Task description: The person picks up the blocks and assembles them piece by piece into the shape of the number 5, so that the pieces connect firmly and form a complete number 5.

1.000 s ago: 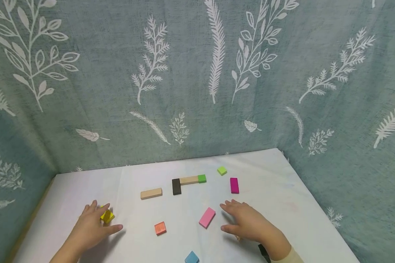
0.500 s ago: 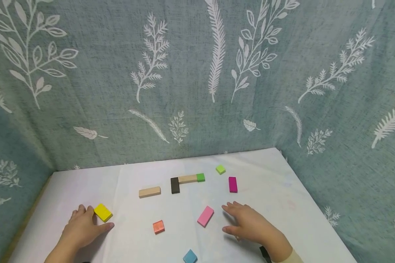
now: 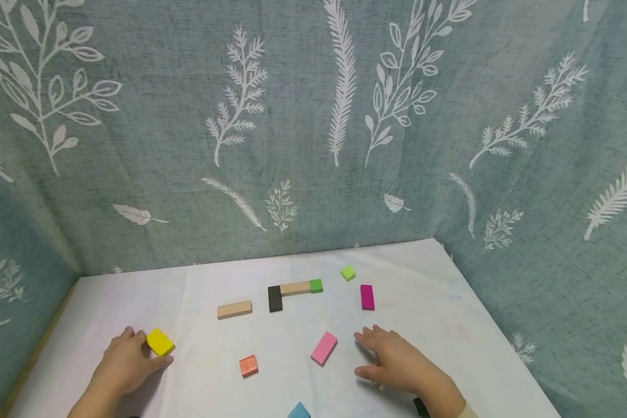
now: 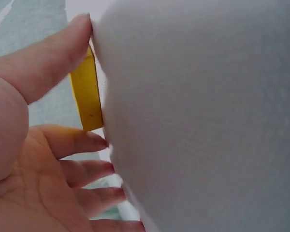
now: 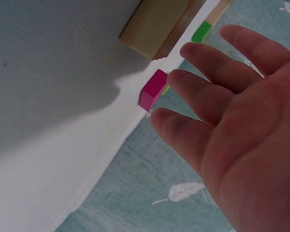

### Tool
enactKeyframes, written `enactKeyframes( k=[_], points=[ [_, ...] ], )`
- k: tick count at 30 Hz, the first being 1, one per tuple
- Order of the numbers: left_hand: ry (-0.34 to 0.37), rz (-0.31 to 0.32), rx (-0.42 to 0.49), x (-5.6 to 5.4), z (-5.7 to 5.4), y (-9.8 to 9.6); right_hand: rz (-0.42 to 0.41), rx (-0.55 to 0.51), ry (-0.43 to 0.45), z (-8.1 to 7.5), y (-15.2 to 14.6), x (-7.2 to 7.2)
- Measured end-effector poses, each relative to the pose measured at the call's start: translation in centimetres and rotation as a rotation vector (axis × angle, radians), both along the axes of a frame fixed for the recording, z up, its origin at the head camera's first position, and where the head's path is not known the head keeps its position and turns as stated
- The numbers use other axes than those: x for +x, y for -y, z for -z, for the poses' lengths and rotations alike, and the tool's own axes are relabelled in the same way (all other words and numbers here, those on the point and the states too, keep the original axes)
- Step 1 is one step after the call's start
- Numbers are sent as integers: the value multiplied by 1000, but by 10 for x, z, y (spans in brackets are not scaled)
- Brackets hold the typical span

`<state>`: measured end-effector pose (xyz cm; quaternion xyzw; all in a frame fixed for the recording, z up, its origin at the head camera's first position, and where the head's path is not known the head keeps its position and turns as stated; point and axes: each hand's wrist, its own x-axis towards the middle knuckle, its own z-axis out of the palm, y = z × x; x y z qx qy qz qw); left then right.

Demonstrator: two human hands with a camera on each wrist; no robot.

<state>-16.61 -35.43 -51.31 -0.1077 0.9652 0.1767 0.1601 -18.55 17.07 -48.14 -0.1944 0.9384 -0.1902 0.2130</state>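
My left hand (image 3: 125,363) is low over the table at the left, beside a yellow block (image 3: 160,342). Its thumb and index finger pinch the block between them; in the left wrist view, the thumb covers one end of the yellow block (image 4: 89,101) and the index finger meets the other. My right hand (image 3: 397,363) hovers with spread fingers, holding nothing. Mostly hidden beneath it is a small wooden block (image 3: 376,384), which appears close up in the right wrist view as a wooden block (image 5: 159,24). A pink block (image 3: 324,349) lies left of the right hand.
Farther back lie a magenta block (image 3: 367,297), lime block (image 3: 348,273), and a black block (image 3: 275,299), wooden strip (image 3: 295,288) and green block (image 3: 316,285) in a row. Another wooden strip (image 3: 234,310), an orange block (image 3: 248,366) and blue block (image 3: 299,411) lie around. Black piece (image 3: 421,407) by the right wrist.
My left hand has come down and left from above the yellow block to its side, and the thumb has drawn in toward it. The right hand stays nearly still.
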Motion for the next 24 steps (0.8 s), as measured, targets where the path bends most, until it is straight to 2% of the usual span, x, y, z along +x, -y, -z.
enactKeyframes(
  k=[10,17,24],
  points=[
    [-105,-56,13,5,4,-1,4,5,7,3,-2,-1],
    [-80,-114,37,9,6,0,20,27,32,5,-4,-2],
    [-31,-129,35,5,3,0,4,3,15,4,-4,-2]
  ],
)
